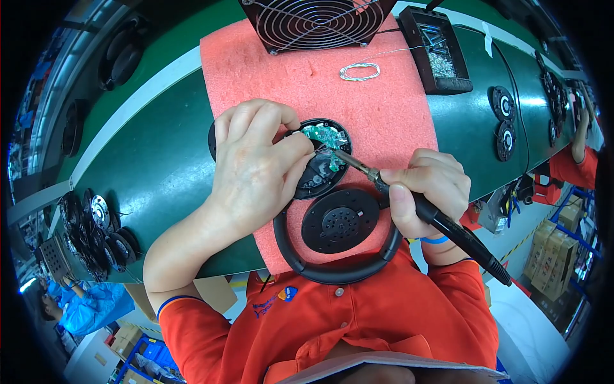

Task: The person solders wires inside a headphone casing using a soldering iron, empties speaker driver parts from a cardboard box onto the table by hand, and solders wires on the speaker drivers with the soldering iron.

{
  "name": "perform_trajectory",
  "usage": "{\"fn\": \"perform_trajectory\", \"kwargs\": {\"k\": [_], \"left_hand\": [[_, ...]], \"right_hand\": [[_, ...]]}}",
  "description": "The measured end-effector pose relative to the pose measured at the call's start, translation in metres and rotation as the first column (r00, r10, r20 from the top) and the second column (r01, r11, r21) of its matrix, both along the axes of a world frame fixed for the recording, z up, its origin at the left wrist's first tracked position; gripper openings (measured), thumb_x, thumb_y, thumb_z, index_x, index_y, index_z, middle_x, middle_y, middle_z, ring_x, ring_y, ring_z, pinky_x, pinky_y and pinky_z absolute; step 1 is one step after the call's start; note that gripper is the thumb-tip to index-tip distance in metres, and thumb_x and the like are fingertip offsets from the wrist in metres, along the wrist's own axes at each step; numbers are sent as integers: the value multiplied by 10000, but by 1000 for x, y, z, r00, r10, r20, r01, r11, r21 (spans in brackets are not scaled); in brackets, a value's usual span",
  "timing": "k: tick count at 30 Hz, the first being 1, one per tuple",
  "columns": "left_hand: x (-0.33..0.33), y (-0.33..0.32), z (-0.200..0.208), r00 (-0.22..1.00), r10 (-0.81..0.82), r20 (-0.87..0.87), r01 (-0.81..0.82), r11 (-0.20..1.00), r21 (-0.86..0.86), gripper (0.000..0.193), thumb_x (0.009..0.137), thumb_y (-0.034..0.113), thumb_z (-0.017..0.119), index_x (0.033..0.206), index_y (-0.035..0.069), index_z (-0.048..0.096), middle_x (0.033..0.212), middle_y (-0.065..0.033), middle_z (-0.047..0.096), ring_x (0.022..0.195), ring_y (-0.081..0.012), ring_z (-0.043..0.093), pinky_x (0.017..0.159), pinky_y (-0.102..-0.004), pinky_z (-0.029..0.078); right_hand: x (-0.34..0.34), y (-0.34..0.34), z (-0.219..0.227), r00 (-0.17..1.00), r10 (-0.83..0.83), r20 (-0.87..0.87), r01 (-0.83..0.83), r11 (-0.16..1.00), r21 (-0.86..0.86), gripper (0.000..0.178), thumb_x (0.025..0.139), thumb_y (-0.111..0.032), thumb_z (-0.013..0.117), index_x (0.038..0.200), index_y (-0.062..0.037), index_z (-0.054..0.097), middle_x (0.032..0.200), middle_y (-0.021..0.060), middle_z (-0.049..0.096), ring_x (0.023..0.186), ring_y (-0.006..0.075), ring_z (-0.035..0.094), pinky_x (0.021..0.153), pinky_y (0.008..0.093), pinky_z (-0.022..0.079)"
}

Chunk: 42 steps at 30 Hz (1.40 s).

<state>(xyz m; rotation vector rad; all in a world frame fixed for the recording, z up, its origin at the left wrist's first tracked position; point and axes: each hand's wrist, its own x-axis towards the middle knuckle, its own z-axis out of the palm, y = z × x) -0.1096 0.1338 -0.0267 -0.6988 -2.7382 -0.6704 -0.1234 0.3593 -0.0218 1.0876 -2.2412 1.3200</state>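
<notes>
My right hand [432, 192] grips a black soldering iron [457, 233] like a pen. Its metal tip points left and reaches the green circuit board [327, 136] inside an open round ear cup [318, 187]. Over the left side of that cup, my left hand [259, 163] has its fingers pinched together close to the iron's tip. Whatever sits between those fingertips is too small to make out. The cup belongs to black headphones, whose headband [339, 275] curves toward my body. Their other ear cup [341, 221], with small holes in its middle, lies nearer to me.
A pink foam mat [384, 115] covers part of the green table [160, 173]. At its far side stand a black fan with a wire guard [320, 24], a coil of solder wire [359, 72] and a black parts box [441, 80]. Round speaker parts [505, 141] lie right; more black parts [86, 230] left.
</notes>
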Motion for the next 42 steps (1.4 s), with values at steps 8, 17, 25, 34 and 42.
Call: {"fn": "perform_trajectory", "kwargs": {"k": [8, 17, 25, 34, 42], "left_hand": [[2, 0, -2, 1000, -1, -20, 1, 1000, -10, 87, 639, 104, 671, 704, 112, 613, 906, -23, 526, 962, -232, 489, 845, -397, 322], [2, 0, -3, 999, -7, -37, 6, 1000, -22, 86, 646, 110, 670, 706, 109, 608, 904, -23, 525, 953, -229, 489, 842, -392, 321], [2, -1, -2, 1000, -1, -21, 0, 999, -34, 97, 659, 113, 678, 723, 106, 606, 896, -19, 524, 948, -223, 490, 845, -388, 320], [-1, 2, -3, 999, -34, -11, 34, 999, 23, 144, 644, 75, 726, 765, 90, 650, 802, -21, 554, 852, -222, 510, 771, -348, 348], [-2, 8, -7, 1000, -19, 21, 16, 992, 121, 125, 655, 80, 705, 761, 111, 647, 787, 11, 546, 833, -195, 513, 769, -359, 332]], "right_hand": [[0, 0, 1, 1000, 17, -8, -17, 1000, 12, 59, 641, -14, 646, 694, -12, 622, 518, 56, 556, 383, 173, 496, 388, 258, 383], [1, 4, -2, 1000, -4, -22, 4, 999, -33, 55, 674, -24, 643, 720, -6, 622, 541, 58, 573, 379, 158, 482, 383, 255, 375], [1, 4, -3, 1000, -15, -23, 14, 999, -44, 59, 672, -19, 647, 723, -7, 622, 529, 52, 555, 378, 162, 479, 381, 258, 370], [1, 4, -4, 999, -27, -36, 24, 998, -64, 53, 691, -39, 619, 720, 3, 606, 522, 55, 532, 383, 163, 455, 386, 267, 347], [-1, 7, -2, 999, -24, -49, 20, 997, -81, 58, 667, -16, 646, 719, -6, 620, 519, 55, 549, 377, 163, 485, 383, 255, 377]]}}
